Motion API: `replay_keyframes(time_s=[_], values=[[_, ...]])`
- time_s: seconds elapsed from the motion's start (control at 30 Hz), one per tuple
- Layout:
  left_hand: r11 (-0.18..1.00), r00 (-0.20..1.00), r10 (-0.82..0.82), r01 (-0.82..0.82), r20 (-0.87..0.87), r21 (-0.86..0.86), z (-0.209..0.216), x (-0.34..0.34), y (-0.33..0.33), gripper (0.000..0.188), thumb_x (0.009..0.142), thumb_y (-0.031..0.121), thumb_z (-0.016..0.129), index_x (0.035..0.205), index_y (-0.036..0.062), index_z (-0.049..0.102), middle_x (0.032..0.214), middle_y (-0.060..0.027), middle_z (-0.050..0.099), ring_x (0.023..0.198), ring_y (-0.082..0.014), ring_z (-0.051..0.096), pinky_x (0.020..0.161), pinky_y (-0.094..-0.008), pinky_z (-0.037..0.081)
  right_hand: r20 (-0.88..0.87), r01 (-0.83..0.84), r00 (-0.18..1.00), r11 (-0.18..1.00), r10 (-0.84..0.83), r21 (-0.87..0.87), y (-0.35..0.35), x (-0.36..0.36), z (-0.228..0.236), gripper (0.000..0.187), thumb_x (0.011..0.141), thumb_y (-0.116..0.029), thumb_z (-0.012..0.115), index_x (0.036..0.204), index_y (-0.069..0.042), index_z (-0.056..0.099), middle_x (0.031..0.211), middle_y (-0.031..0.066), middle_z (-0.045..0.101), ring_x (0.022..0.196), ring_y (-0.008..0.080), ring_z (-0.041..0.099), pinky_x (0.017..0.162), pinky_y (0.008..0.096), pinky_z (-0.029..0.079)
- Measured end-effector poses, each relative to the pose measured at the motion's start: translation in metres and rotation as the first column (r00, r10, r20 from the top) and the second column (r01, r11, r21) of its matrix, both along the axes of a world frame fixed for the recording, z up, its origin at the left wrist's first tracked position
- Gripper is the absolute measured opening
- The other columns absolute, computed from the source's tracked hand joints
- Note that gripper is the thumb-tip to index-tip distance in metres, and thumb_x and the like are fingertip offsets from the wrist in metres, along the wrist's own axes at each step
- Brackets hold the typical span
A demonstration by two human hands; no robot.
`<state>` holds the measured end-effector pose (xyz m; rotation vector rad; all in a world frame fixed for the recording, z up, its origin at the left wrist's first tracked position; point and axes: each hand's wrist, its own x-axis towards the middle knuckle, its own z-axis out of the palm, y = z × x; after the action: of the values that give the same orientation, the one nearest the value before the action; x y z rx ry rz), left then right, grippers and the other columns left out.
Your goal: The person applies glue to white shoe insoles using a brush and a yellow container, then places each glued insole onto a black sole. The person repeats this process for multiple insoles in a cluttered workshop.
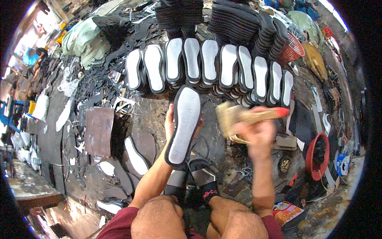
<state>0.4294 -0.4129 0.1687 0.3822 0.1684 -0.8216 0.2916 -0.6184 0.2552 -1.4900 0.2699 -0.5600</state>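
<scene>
My left hand (170, 122) is closed around a shoe sole (185, 123) with a black rim and a pale grey-white face turned up. Its toe end points away from me, and most of my fingers are behind it. To the right, my right hand (258, 132) grips a wide wooden-handled brush (254, 116) with a red handle tip. The brush is smeared by motion; its broad head points left, apart from the sole. Beyond both hands, stacked soles (191, 59) stand in a curved row, their white faces up.
Tall piles of black soles (179, 16) rise at the back. Loose soles (136, 155) and a brown square board (99, 131) lie on the left. At the right are a red basin (317, 156), a red basket (291, 48) and a small tin (284, 164). Scraps litter the floor.
</scene>
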Motion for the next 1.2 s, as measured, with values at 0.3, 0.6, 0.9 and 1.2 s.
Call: replay_keyframes(time_s=[0.3,0.6,0.9,1.2], values=[[0.988,0.999,-0.008,0.002,0.035,0.157,-0.007,-0.011,0.006,0.069,0.095,0.064,0.048,0.125,0.0039,0.063,0.105,-0.0140,0.072,0.083,-0.0246,0.072,0.068,-0.0355,0.060,0.108,0.046,0.994,0.874,0.007,-0.483,0.028,0.108,-0.037,0.026,0.086,-0.010,0.078,0.107,0.001,0.067,0.097,0.0151,0.075,0.085,0.0200,0.073,0.071,0.0321,0.059],[0.912,0.957,0.276,-0.290,0.088,0.291,-0.072,0.033,0.050,0.060,0.094,0.062,0.049,0.114,0.0073,0.065,0.089,-0.0093,0.070,0.074,-0.0243,0.067,0.068,-0.0373,0.057,0.063,-0.387,0.797,0.587,0.601,-0.711,0.119,0.015,-0.032,0.018,0.086,-0.009,0.073,0.105,-0.009,0.073,0.101,0.0072,0.072,0.084,0.0258,0.071,0.074,0.0346,0.059],[0.947,0.945,0.301,-0.313,-0.129,-0.077,-0.006,0.017,0.038,0.079,0.094,0.062,0.052,0.143,0.0004,0.044,0.127,-0.0234,0.059,0.111,-0.0372,0.058,0.099,-0.0499,0.048,-0.023,-0.441,0.888,0.837,0.459,-0.325,0.096,0.027,-0.051,0.025,0.087,-0.016,0.077,0.106,-0.004,0.068,0.104,0.0134,0.074,0.101,0.0266,0.072,0.092,0.0391,0.054],[0.935,0.956,0.293,-0.291,0.020,0.202,0.019,-0.015,0.027,0.066,0.097,0.059,0.050,0.135,0.0064,0.056,0.123,-0.0152,0.067,0.100,-0.0309,0.069,0.087,-0.0490,0.058,0.324,0.140,0.917,0.571,0.234,-0.809,0.082,0.097,-0.026,0.026,0.083,-0.005,0.074,0.109,-0.005,0.074,0.103,0.0135,0.074,0.093,0.0287,0.073,0.083,0.0358,0.060]])
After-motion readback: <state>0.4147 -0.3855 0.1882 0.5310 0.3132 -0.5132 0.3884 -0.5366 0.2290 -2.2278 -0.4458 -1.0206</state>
